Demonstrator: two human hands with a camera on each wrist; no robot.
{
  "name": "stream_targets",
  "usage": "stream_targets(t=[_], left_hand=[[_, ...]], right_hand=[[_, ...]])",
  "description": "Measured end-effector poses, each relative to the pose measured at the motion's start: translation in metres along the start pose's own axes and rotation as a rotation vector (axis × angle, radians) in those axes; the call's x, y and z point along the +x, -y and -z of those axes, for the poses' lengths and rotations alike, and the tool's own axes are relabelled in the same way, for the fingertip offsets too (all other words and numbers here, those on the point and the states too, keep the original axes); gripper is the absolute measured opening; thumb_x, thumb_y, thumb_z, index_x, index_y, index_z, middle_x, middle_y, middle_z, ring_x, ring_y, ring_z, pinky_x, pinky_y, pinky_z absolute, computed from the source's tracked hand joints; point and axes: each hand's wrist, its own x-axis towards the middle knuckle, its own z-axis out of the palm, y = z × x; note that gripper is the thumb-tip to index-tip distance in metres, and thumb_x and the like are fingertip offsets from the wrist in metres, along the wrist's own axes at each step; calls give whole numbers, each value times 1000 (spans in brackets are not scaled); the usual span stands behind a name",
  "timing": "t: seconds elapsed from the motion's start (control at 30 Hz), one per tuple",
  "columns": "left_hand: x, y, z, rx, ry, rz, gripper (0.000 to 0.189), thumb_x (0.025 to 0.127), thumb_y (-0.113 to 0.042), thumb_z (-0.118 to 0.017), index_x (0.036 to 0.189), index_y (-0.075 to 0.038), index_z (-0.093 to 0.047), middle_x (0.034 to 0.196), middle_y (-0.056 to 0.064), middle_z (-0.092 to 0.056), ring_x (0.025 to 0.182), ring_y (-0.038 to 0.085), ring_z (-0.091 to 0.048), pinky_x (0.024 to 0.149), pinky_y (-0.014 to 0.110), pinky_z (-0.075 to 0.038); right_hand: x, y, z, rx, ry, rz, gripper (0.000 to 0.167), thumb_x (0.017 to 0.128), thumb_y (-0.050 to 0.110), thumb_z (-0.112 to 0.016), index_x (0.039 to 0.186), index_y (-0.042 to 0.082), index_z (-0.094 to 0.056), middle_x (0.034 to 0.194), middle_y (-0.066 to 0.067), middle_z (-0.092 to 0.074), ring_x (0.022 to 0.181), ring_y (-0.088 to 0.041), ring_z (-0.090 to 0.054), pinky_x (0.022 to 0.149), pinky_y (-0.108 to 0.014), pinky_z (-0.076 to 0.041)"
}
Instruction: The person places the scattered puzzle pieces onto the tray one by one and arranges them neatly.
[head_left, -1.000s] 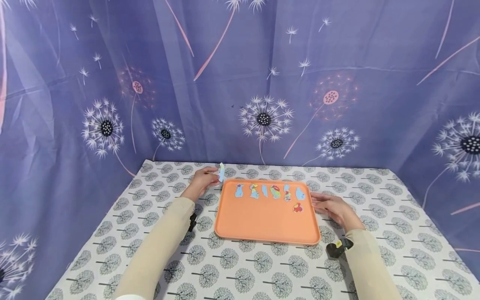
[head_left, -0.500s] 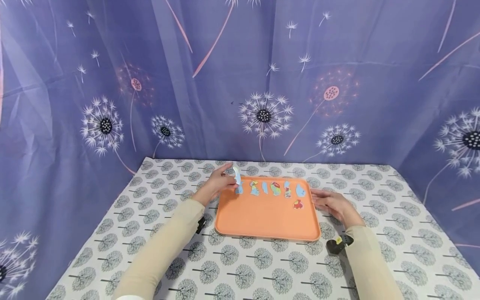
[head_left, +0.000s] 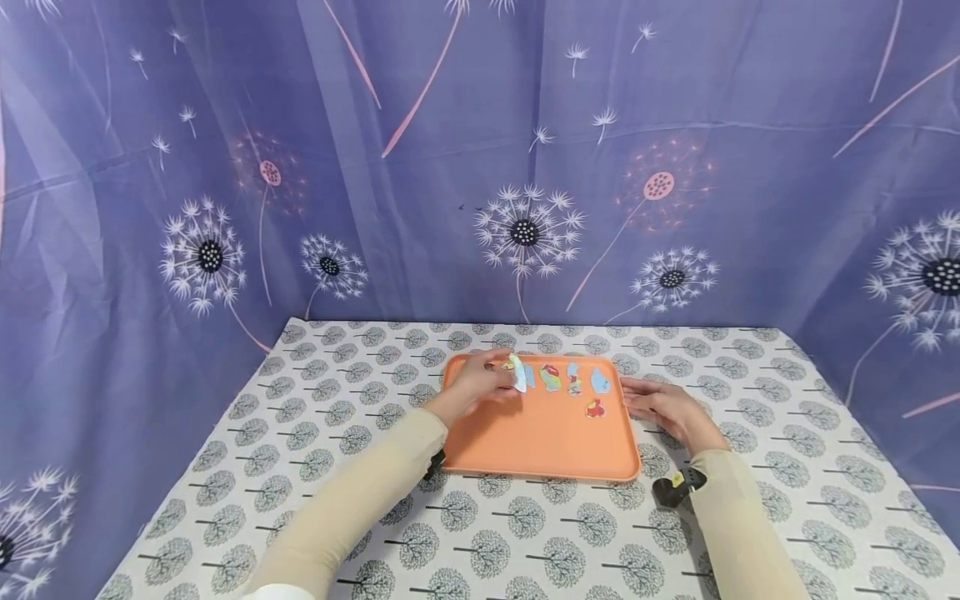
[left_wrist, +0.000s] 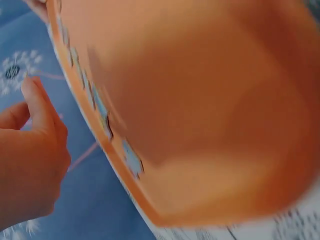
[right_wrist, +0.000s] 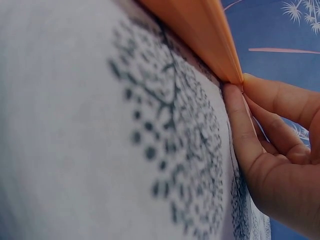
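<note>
My left hand (head_left: 480, 379) pinches a slim pale-blue and yellowish puzzle piece (head_left: 518, 374) above the back left part of an orange tray (head_left: 536, 433). In the left wrist view the held piece is hidden, with thumb and fingertips showing beside the tray's edge. At the tray's right side, my right hand (head_left: 667, 408) holds the rim between thumb and fingers, as the right wrist view shows. A row of flat pieces runs along the back of the tray, among them a green-and-red piece (head_left: 551, 377) and a blue piece (head_left: 600, 381). Below them lies a red piece (head_left: 596, 408).
The tray lies on a table covered by a white cloth (head_left: 562, 558) printed with grey trees. Behind it and at the sides hangs a purple curtain (head_left: 420, 250) with dandelions. My left forearm (head_left: 360, 508) reaches across the cloth to the tray's left side.
My left hand has carried the puzzle piece rightward, from beyond the tray's back left corner to above the row, covering the leftmost pieces. The right hand stays at the rim.
</note>
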Motion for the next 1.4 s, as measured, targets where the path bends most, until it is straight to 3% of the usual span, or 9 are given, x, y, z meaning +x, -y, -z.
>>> stream_targets(t=[0.13, 0.33, 0.57, 0.7, 0.93, 1.2, 1.4], left_hand=[[2, 2, -14, 5, -6, 13, 59, 84, 11, -62, 140, -3, -48, 97, 25, -65, 67, 21, -68, 75, 37, -60], [5, 0, -32, 28, -8, 54, 58, 84, 10, -63, 138, -6, -52, 85, 19, -69, 64, 22, -69, 65, 34, -61], [10, 7, -45, 86, -17, 80, 52, 83, 7, -67, 132, -7, -58, 86, 15, -69, 70, 22, -69, 65, 30, -61], [13, 10, -52, 120, 1, 96, 51, 83, 8, -68, 131, -6, -59, 95, 15, -67, 69, 20, -68, 64, 28, -61], [11, 12, -60, 168, 32, 112, 52, 83, 10, -68, 131, -4, -58, 133, 19, -53, 60, 17, -64, 63, 30, -61], [13, 19, -69, 215, 6, 122, 48, 80, 13, -69, 126, -2, -61, 131, 17, -56, 64, 20, -67, 62, 27, -61], [12, 21, -74, 218, -24, 120, 47, 79, 13, -70, 124, 1, -61, 127, 18, -58, 68, 23, -69, 61, 27, -61]], right_hand=[[2, -1, 0, -5, -21, -15, 63, 90, -4, -59, 145, -10, -28, 140, -24, -46, 96, -2, -61, 94, -25, -51], [2, 0, -1, -15, -27, -16, 64, 91, -3, -60, 146, -9, -29, 141, -25, -44, 95, -1, -60, 94, -25, -52], [1, -1, -1, -14, -24, -14, 64, 90, -3, -60, 145, -10, -29, 142, -26, -43, 94, -1, -61, 93, -25, -52], [1, -2, -1, -6, -27, -18, 64, 90, -4, -61, 145, -9, -29, 140, -25, -45, 95, -2, -61, 94, -26, -52], [1, 1, 0, -4, -32, -15, 64, 89, -5, -60, 145, -10, -29, 139, -26, -46, 94, -3, -62, 93, -25, -53], [0, 2, 0, 19, -35, -24, 64, 90, -5, -59, 145, -10, -27, 139, -24, -47, 94, -3, -62, 93, -26, -53], [0, 2, -1, 43, -25, -22, 66, 89, -7, -60, 145, -11, -26, 130, -19, -56, 93, -5, -63, 92, -26, -53]])
